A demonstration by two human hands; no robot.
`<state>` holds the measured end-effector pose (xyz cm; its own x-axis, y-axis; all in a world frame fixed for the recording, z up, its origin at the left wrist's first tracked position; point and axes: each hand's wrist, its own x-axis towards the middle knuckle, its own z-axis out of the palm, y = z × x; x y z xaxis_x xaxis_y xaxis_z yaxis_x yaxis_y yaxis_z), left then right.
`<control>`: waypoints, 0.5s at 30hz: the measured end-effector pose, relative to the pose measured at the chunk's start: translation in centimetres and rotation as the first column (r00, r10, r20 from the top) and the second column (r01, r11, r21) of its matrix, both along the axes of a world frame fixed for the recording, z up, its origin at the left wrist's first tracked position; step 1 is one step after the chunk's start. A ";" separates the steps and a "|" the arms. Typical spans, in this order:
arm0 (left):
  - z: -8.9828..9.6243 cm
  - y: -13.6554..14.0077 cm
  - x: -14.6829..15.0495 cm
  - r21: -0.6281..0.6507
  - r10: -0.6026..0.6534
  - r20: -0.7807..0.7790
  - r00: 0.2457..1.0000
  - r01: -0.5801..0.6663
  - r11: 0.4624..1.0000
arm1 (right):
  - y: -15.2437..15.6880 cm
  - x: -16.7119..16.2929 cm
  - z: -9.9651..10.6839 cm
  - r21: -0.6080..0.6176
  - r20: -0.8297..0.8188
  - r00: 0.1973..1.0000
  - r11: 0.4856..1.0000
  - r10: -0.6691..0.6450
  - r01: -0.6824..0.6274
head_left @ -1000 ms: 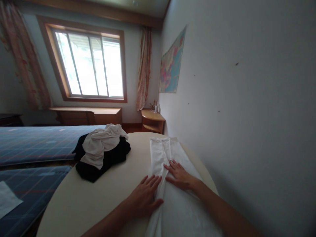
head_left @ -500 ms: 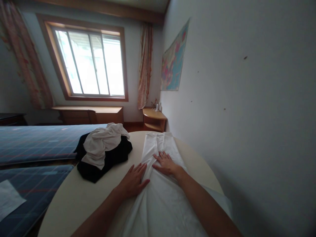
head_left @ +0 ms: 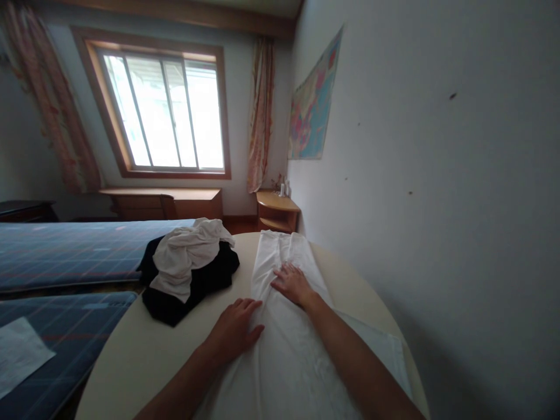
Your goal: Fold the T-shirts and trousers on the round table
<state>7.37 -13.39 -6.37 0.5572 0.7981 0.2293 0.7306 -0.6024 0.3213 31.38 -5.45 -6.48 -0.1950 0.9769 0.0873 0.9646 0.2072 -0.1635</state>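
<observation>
A long white piece of clothing (head_left: 289, 344) lies lengthwise over the round table (head_left: 126, 361), narrow at the far end and wider towards me. Its exact kind cannot be made out. My left hand (head_left: 236, 326) rests at its left edge, thumb apart from the fingers, fingertips on the fabric. Flat on the upper middle of the cloth is my right hand (head_left: 293, 284), fingers stretched forward. Wrinkles run along the fabric near both hands. Neither hand grips anything.
Left on the table is a heap: a crumpled white garment (head_left: 184, 256) over a black garment (head_left: 214, 274). Blue checked mattresses (head_left: 79, 251) lie beyond the table's left side. A white wall (head_left: 394, 233) runs along the right. A corner shelf (head_left: 277, 201) stands behind.
My left hand has drawn slightly back towards me along the cloth's left edge, its fingers a little more bent. My right hand stays on the cloth. The view has shifted slightly.
</observation>
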 end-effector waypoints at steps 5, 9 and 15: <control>0.7 -0.2 0.1 -0.037 -0.014 -0.010 1.000 0.014 0.999 | -4.5 -0.9 0.9 0.029 0.099 0.995 1.000 -0.006 0.003; 0.8 -0.5 0.2 -0.029 0.025 -0.020 0.999 -0.026 0.999 | -8.5 -1.5 1.6 -0.058 0.105 0.994 0.998 0.015 -0.009; 0.8 -0.6 0.1 0.012 0.113 -0.065 0.991 -0.113 0.994 | -12.0 -2.3 -0.2 -0.129 -0.033 0.997 0.989 -0.073 0.068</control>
<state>7.51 -13.98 -5.61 0.4776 0.8550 0.2022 0.8135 -0.5172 0.2659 29.11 -17.45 -6.63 -0.1242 0.9917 -0.0330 0.9687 0.1140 -0.2205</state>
